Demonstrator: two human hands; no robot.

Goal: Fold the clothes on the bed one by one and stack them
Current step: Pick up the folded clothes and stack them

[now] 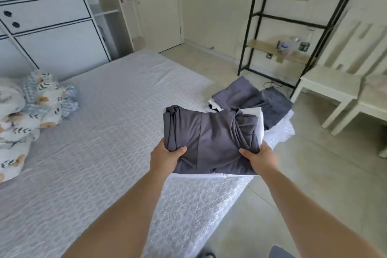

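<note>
A folded grey garment (pixel 211 138) lies on top of a folded white one (pixel 259 123), and I hold the two together over the bed's right edge. My left hand (pixel 165 157) grips the near left corner, thumb on top. The near right corner is gripped the same way by my right hand (pixel 259 159). Behind them, at the bed's far right corner, lies a loose heap of grey clothes (pixel 251 96) with some white cloth under it.
The bed (pixel 100 132) has a pale textured cover. A patterned quilt or pillow bundle (pixel 27 115) sits at its left. A black metal shelf (pixel 293 27) and a white chair (pixel 335 88) stand on the floor to the right. White cupboards line the back left.
</note>
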